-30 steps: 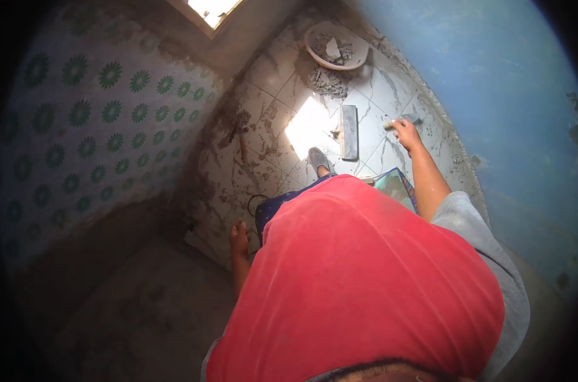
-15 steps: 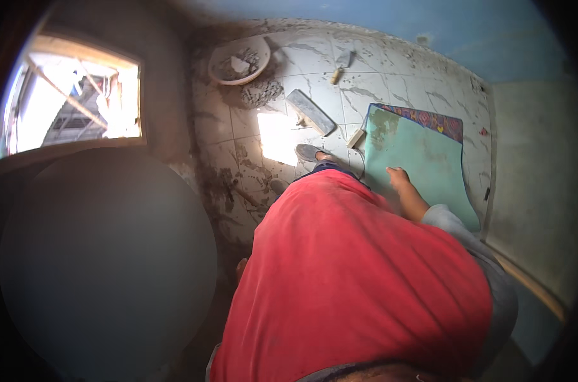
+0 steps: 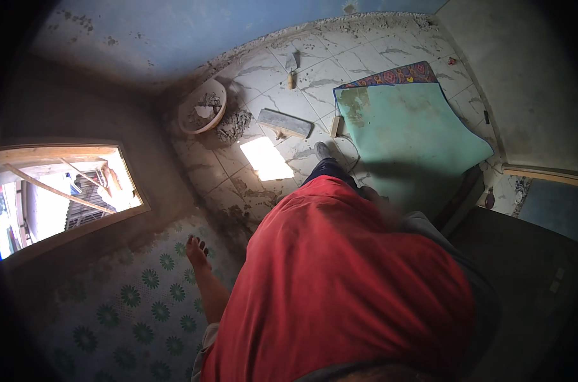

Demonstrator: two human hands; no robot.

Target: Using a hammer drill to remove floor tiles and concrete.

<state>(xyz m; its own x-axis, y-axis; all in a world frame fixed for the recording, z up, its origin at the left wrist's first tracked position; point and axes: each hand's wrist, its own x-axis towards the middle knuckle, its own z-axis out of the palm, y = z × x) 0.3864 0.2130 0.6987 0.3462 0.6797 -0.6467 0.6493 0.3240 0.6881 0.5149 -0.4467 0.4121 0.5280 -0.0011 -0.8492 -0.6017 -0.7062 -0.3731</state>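
Observation:
Out to my left is my left hand (image 3: 198, 249), held open, its fingers a little apart and nothing in it. A tiled surface with green flower shapes (image 3: 151, 278) lies behind and below it. Close against my red shirt, my right hand (image 3: 373, 195) is dark and smeared by motion, so its fingers cannot be made out. Nearest to it is a pale green mat (image 3: 406, 137) spread on the floor, its far edge folded to show a patterned side. Ahead of my foot lies a long grey plastering float (image 3: 285, 122), with a small wooden block (image 3: 335, 126) beside the mat.
A round basin (image 3: 220, 113) with mortar stands in the far left corner, beside a mortar heap (image 3: 233, 126). A trowel (image 3: 291, 70) rests on the marbled tiles near the blue wall (image 3: 193, 32). A window opening (image 3: 66, 191) is at left, a wooden threshold (image 3: 543, 174) at right.
My view has turned to the right. My left hand has come out into view at the left, while my right hand has drawn back from over the mat toward my body.

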